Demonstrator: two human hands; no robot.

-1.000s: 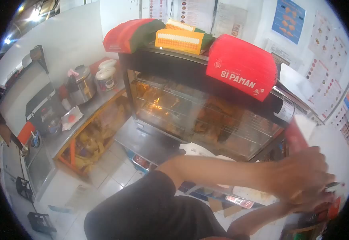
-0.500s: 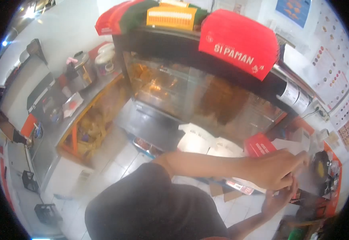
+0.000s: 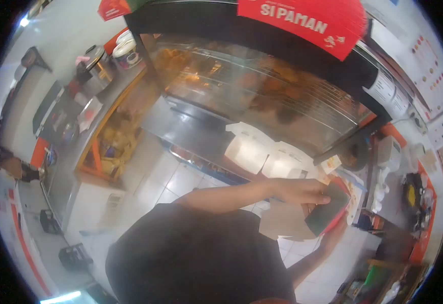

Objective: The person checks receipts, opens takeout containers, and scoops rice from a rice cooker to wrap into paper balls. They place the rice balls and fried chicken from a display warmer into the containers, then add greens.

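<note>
Between my two hands is a cardboard food carton (image 3: 328, 209), partly unfolded, with a dark green panel, red edges and a plain greyish-brown flap. My left hand (image 3: 302, 192) reaches across from the left, its fingers bent over the green panel's upper edge. On the carton's far right side, my right hand (image 3: 336, 234) supports it from below; the carton hides most of its fingers. Just beyond my left hand, two white open cartons (image 3: 247, 153) stand side by side on the metal counter (image 3: 186, 124).
A glass display case (image 3: 262, 81) with fried food stands behind the counter, red printed cartons (image 3: 302, 23) stacked on top. At right, a dark pan (image 3: 412, 195) sits on an orange-edged worktop. A steel side counter (image 3: 92, 119) with pots runs along the left.
The view has tilted downward. My hands were close together further right; now they are apart and further left, with the green and red carton held between them.
</note>
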